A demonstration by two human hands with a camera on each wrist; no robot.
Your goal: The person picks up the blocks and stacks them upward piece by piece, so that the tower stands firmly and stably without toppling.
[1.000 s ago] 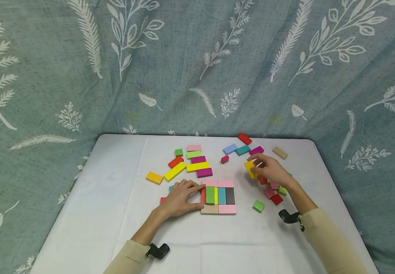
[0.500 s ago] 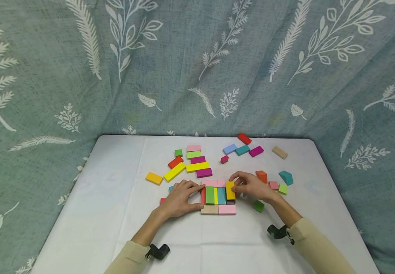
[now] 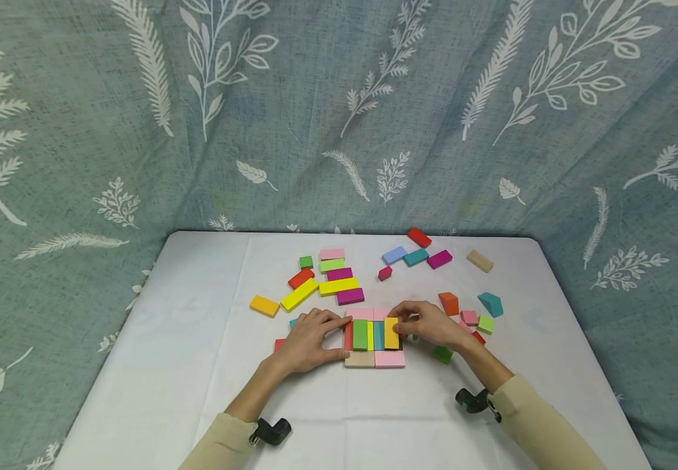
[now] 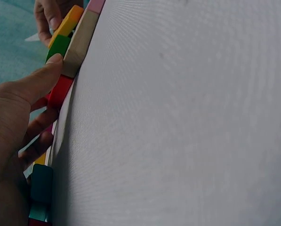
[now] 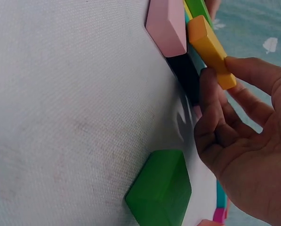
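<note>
Pinching the yellow block (image 3: 390,337) right of the green block (image 3: 359,335), the right hand (image 3: 427,322) should lower it level; the left hand (image 3: 312,339), grip spread left of the green block, should brace.

We see a white table (image 3: 139,398), and on it, just right of the left fingers (image 3: 335,322), a tan block (image 3: 360,360) and a pink block (image 3: 390,360) lie end to end. Beyond the left fingers we find a yellow block (image 3: 300,295) and a green cube (image 3: 306,262); beyond the right fingers (image 3: 411,306), a red block (image 3: 419,237), and to their right, a teal block (image 3: 490,305).
</note>
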